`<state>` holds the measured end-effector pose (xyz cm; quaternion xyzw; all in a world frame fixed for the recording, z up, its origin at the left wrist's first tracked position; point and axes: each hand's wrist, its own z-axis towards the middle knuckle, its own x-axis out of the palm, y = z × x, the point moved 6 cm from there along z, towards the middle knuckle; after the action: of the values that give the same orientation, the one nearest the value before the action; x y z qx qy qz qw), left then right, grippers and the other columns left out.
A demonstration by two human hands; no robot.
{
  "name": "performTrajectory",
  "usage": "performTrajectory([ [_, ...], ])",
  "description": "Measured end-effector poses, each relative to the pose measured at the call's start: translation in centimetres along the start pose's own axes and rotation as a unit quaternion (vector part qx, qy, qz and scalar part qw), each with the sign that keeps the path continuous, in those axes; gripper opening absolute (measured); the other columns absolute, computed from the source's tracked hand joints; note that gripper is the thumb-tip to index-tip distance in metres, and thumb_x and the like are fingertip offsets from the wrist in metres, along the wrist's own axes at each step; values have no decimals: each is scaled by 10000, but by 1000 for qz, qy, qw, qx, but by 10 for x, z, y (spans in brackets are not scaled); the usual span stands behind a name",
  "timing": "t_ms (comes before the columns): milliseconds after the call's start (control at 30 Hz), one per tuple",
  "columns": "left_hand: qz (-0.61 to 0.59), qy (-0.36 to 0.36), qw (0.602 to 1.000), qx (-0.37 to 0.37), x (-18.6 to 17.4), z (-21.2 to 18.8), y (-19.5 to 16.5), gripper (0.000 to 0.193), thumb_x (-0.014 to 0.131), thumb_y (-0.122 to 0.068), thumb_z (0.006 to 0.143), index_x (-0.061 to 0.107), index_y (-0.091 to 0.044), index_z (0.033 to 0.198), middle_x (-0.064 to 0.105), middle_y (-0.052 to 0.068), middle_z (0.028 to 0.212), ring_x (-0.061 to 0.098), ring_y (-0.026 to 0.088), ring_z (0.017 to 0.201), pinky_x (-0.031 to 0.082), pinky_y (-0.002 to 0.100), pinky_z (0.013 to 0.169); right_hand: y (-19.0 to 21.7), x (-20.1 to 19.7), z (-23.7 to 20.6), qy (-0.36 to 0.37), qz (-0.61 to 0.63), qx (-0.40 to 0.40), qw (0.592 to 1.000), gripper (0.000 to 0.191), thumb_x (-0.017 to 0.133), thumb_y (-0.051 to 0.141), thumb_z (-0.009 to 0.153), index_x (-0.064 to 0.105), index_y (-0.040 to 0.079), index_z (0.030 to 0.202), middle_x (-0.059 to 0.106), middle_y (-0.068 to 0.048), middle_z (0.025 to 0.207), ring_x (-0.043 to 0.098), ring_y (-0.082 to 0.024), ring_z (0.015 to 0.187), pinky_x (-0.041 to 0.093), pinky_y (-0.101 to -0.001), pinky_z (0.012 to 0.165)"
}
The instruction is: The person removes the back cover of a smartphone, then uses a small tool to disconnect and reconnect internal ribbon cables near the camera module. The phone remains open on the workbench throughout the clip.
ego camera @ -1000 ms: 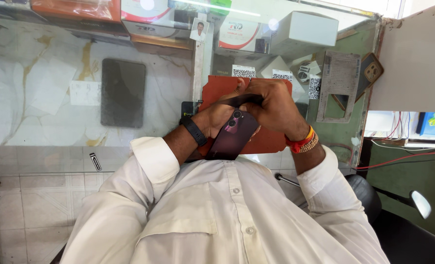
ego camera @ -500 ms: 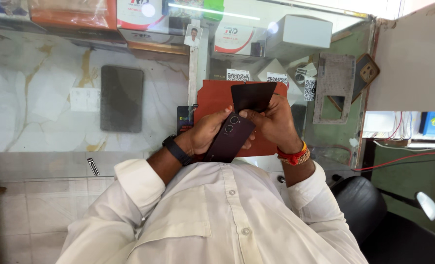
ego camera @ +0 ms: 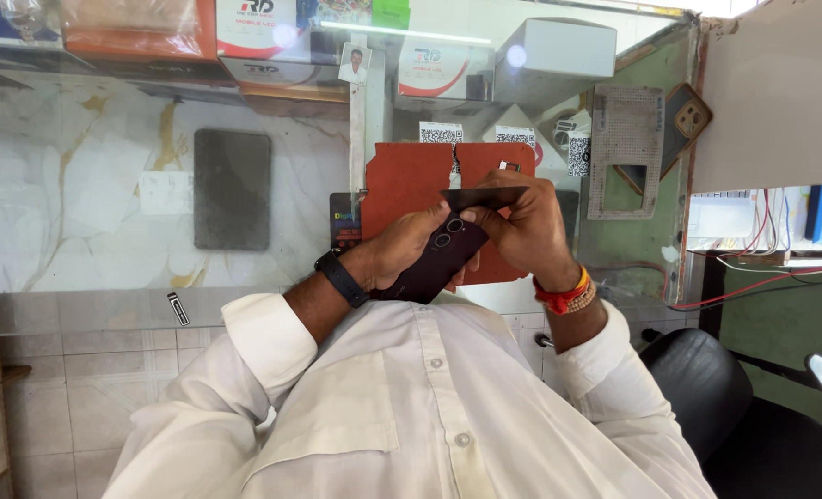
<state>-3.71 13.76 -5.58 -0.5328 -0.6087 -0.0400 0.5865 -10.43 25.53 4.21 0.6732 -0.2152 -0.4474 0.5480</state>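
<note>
Phone [ego camera: 434, 261], dark, gripped in left hand [ego camera: 402, 251]; right hand [ego camera: 527, 226] pinches thin dark sheet [ego camera: 485, 198] above it.

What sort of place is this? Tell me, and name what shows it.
Probably a small phone repair or accessories shop: the left hand holds a dark phone, a loose phone case lies on the glass counter, and boxed goods sit under it.

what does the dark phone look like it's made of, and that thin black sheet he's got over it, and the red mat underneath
The phone, held by the left hand: dark maroon back, smooth and slightly glossy, probably glass or plastic, with ringed camera lenses. The thin black sheet, pinched by the right hand: flat, stiff-looking and matte, probably plastic film; hard to tell. The red mat: dull, non-reflective, likely rubber or silicone.
</note>
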Motion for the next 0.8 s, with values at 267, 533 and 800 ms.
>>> performTrajectory([
  [267, 15, 3, 999, -50, 9, 4, 6, 512, 403, -452, 1092, 637, 4, 1088, 723, 136, 970, 712, 207, 796, 607, 394, 699, 36, 1, 14, 103, -175, -109, 973, 146, 835, 3, 781, 753, 52, 892, 705, -49, 812, 680, -212, 744, 524, -291, 649],
  [533, -9, -15, 1000, -20, 0, 6, -5, 860, 337, -771, 913, 637, -9, 1175, 725, 152, 936, 732, 231, 757, 641, 416, 713, 9, -17, 7, 12, 13, 3, 1000, 118, 777, -17, 892, 753, 8, 1004, 740, -19, 917, 681, -97, 807, 554, -277, 720],
  [800, -76, -16, 983, 166, -3, -28, -53, 928, 384, -767, 947, 499, -49, 1523, 696, 143, 1025, 715, 257, 870, 616, 465, 819, -23, -77, -38, -280, 106, -10, 954, 466, 819, -40, 925, 561, -15, 1312, 735, -56, 1058, 711, -101, 945, 609, -254, 779],
])
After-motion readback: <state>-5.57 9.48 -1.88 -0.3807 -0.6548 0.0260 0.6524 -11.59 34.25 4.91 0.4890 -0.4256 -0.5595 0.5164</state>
